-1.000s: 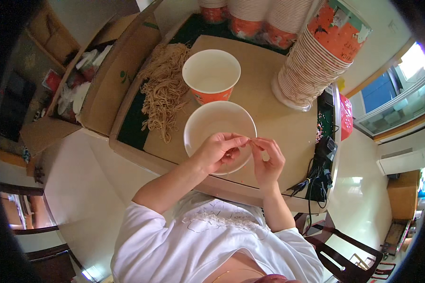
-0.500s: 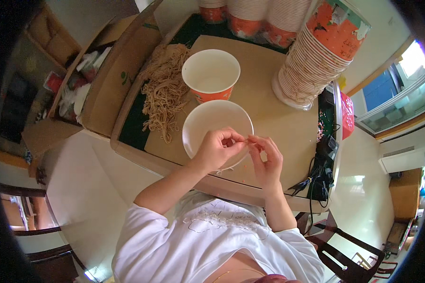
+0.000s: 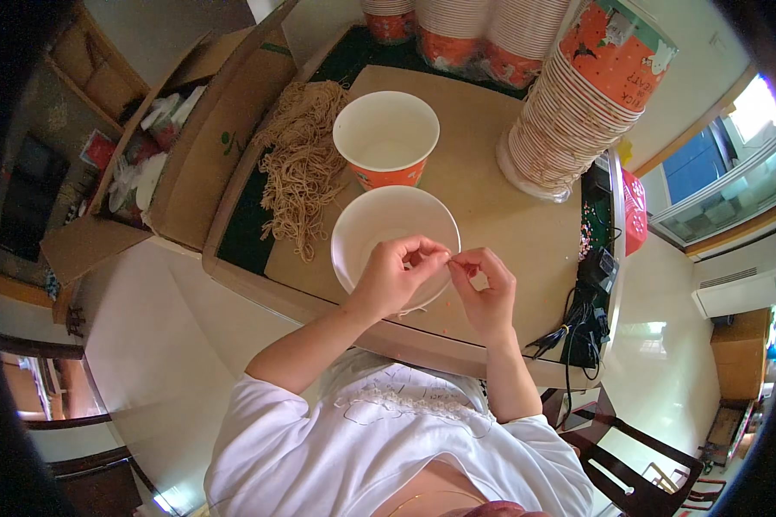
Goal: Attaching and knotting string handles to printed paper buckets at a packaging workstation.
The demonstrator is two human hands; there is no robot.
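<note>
A white-lined paper bucket (image 3: 366, 226) rests near the front of the table, its mouth tilted toward me. My left hand (image 3: 397, 274) reaches over its opening, thumb and forefinger pinched close to the right side of the rim. Facing it from just outside that rim, my right hand (image 3: 485, 289) has its fingertips pinched too, almost touching the left ones. Whatever lies between the fingertips is too small to make out. A short bit of string (image 3: 412, 311) pokes out under the near rim. Behind stands a second orange-and-white paper bucket (image 3: 386, 129), upright.
A tangled heap of tan string (image 3: 297, 164) lies at the left. Tall nested buckets (image 3: 578, 108) lean at the right; more wrapped stacks (image 3: 453, 39) line the back. Black cables and adapters (image 3: 588, 302) sit along the right edge. An open cardboard box (image 3: 220, 129) adjoins the left side.
The near bucket has shifted very slightly toward me. Both hands keep their pinch at its right rim, with only small finger movements.
</note>
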